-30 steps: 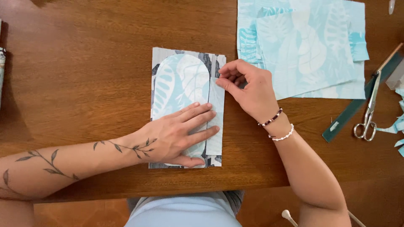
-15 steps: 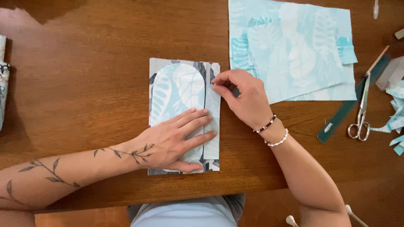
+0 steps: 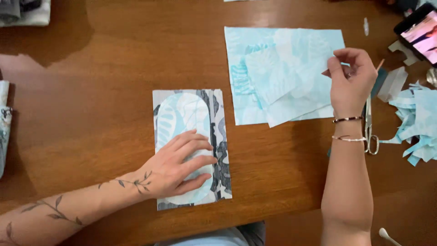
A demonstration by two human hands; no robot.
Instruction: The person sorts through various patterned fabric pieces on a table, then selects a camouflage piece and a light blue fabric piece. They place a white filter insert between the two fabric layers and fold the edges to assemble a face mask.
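Fingers of the right hand (image 3: 349, 84) pinch the right edge of the pale blue fabric sheets (image 3: 277, 73), where half a second ago that hand rested on the grey patterned rectangle (image 3: 218, 136). The left hand (image 3: 180, 166) stays spread flat, holding nothing, pressing the light oval cutout (image 3: 182, 114) onto that rectangle near the tabletop (image 3: 91, 100) edge. Scissors (image 3: 369, 132) lie just beside the right wrist.

My left hand (image 3: 180, 168) hides the oval's (image 3: 184, 114) lower part; my right arm covers the scissors' (image 3: 369, 132) blades; the phone (image 3: 419, 29) is cropped.
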